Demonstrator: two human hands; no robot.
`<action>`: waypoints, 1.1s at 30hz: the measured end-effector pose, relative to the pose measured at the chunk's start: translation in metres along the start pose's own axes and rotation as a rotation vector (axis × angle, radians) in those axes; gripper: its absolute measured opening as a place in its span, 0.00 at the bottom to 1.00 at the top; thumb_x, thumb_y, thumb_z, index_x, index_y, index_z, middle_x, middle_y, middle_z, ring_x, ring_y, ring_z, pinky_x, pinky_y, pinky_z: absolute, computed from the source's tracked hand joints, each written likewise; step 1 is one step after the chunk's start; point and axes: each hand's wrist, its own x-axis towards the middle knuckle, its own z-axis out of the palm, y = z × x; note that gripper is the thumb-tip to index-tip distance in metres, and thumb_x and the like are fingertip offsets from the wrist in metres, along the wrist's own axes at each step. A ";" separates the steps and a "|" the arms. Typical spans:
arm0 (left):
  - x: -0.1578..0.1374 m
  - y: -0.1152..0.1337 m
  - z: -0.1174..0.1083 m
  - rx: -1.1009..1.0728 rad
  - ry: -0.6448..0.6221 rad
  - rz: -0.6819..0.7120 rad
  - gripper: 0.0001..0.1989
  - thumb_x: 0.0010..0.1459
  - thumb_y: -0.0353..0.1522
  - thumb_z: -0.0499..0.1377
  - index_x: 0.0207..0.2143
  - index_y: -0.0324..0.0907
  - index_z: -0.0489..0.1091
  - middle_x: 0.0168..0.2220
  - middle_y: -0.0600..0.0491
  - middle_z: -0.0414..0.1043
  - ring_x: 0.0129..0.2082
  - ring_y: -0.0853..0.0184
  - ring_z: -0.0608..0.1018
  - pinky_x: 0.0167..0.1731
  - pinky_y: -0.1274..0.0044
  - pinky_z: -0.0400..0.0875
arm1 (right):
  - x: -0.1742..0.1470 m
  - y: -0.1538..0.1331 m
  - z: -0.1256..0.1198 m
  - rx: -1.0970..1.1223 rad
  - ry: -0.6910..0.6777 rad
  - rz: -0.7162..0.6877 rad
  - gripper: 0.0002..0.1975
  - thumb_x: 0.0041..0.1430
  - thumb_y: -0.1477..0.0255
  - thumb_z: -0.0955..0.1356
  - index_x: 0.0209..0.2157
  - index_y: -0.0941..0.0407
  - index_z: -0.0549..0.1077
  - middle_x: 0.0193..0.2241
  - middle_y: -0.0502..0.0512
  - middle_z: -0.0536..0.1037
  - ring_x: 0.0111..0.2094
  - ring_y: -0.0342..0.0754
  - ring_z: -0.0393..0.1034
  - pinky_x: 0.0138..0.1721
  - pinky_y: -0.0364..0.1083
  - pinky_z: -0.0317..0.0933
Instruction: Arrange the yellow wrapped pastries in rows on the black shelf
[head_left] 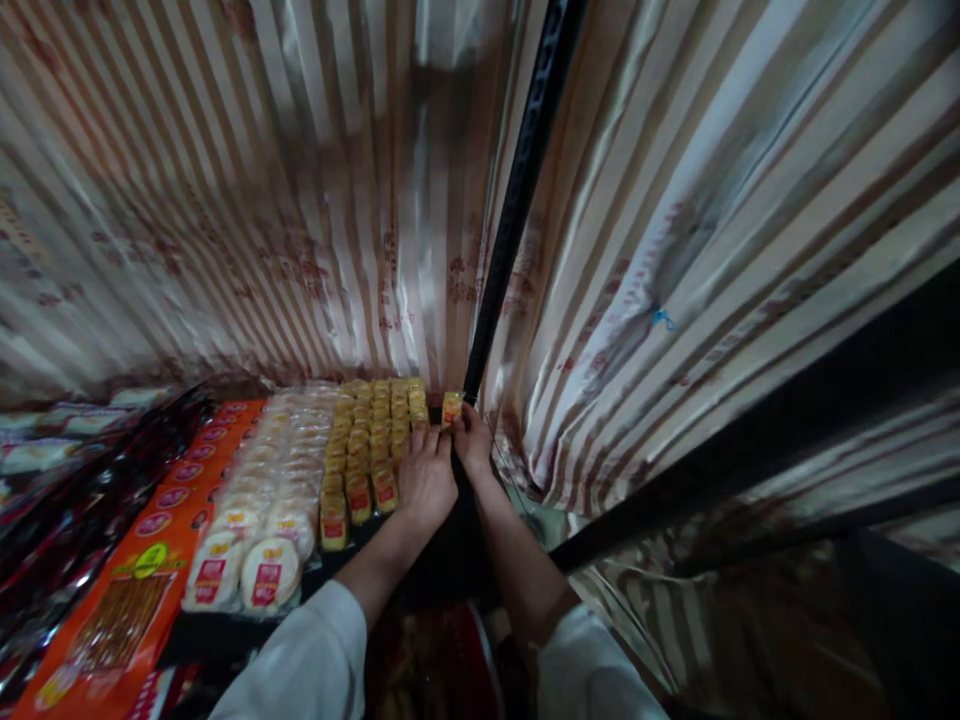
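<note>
My right hand (472,442) is closed at the side of a small yellow snack packet (452,408), which stands upright near the back of the black shelf (469,540). Beside it, my left hand (429,478) reaches forward with its fingers stretched out, against the right side of the rows of yellow snack packets (358,492). The left fingertips lie close to the held packet; whether they touch it is unclear. Several of these packets stand in tight lines, with red labels on the front ones.
Left of the yellow packets are rows of round white crackers (264,575) in clear wrap. Orange snack bags (142,590) and dark shiny packages (67,560) lie farther left. A black post (517,210) rises at the back corner. Striped sheeting (300,200) hangs behind, and a dark bar (750,420) crosses at right.
</note>
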 end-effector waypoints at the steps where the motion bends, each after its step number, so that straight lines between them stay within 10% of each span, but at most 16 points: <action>1: 0.006 -0.003 0.001 0.008 -0.006 0.034 0.22 0.49 0.22 0.50 0.46 0.36 0.69 0.54 0.40 0.64 0.60 0.51 0.56 0.59 0.61 0.45 | 0.005 0.000 0.004 -0.003 0.000 0.012 0.18 0.53 0.71 0.62 0.47 0.56 0.69 0.46 0.57 0.74 0.48 0.50 0.67 0.52 0.52 0.57; 16: 0.036 -0.033 0.021 -0.150 -0.001 0.002 0.25 0.48 0.24 0.52 0.52 0.36 0.65 0.56 0.40 0.62 0.62 0.51 0.52 0.60 0.62 0.38 | 0.036 0.012 0.041 -0.034 -0.103 -0.029 0.16 0.55 0.72 0.62 0.46 0.56 0.71 0.44 0.56 0.75 0.43 0.47 0.69 0.48 0.47 0.61; 25: 0.038 -0.033 0.021 0.377 -0.121 0.057 0.22 0.56 0.29 0.47 0.53 0.33 0.63 0.57 0.43 0.62 0.61 0.54 0.56 0.59 0.63 0.49 | 0.043 0.023 0.051 -0.215 -0.099 -0.051 0.14 0.55 0.73 0.62 0.44 0.57 0.71 0.40 0.57 0.76 0.41 0.47 0.69 0.45 0.46 0.62; 33: 0.039 -0.037 0.024 0.425 -0.092 0.088 0.22 0.57 0.31 0.47 0.53 0.32 0.64 0.56 0.43 0.62 0.59 0.54 0.58 0.58 0.64 0.53 | 0.042 0.035 0.056 -0.169 -0.104 -0.021 0.13 0.56 0.70 0.61 0.42 0.56 0.69 0.38 0.55 0.76 0.39 0.47 0.70 0.43 0.46 0.63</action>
